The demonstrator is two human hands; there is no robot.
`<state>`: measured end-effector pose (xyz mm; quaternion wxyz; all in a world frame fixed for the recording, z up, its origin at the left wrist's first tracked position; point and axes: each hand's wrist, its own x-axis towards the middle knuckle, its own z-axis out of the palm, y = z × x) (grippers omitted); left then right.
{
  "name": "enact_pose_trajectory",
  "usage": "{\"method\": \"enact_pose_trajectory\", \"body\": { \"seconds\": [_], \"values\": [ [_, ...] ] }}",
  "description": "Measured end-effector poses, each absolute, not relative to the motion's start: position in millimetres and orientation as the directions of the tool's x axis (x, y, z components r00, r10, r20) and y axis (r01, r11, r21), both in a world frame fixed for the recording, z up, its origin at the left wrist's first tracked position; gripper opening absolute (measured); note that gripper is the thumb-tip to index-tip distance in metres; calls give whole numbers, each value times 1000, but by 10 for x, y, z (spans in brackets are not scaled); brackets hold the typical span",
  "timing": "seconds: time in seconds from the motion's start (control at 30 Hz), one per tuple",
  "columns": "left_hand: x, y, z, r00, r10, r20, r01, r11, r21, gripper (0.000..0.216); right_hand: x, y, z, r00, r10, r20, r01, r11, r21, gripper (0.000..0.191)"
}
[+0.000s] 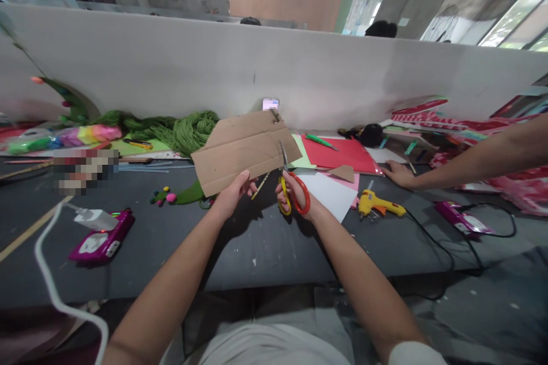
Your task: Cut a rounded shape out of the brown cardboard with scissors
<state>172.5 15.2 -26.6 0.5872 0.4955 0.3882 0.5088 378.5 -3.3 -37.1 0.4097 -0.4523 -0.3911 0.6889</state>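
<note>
My left hand (233,191) pinches the lower edge of a brown cardboard sheet (244,148) and holds it tilted above the dark table (240,251). My right hand (293,197) grips scissors (291,185) with a red and a yellow handle. Their blades point up into the sheet's lower right edge. A small triangular cardboard offcut (343,172) lies on the papers to the right.
Red (342,154), white (327,193) and pale green paper sheets lie right of the scissors. A yellow glue gun (377,203) lies beyond them. Another person's hand (398,174) rests on the table at right. Green yarn (184,130), pom-poms (165,195) and two magenta power strips (100,239) (460,219) with cables are around.
</note>
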Motion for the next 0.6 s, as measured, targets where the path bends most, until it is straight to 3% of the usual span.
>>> {"method": "enact_pose_trajectory", "body": {
  "seconds": [0.17, 0.6],
  "values": [
    [1697, 193, -283, 173, 984, 39, -198, -4, 980, 39, 3813, -13, -368, -287, 910, -298, -199, -362, -911, 63],
    [1772, 184, -311, -61, 997, -39, -240, 23, 971, 40, 3611, -39, -425, -242, 900, -363, -181, -409, -894, 64]
  ]
}}
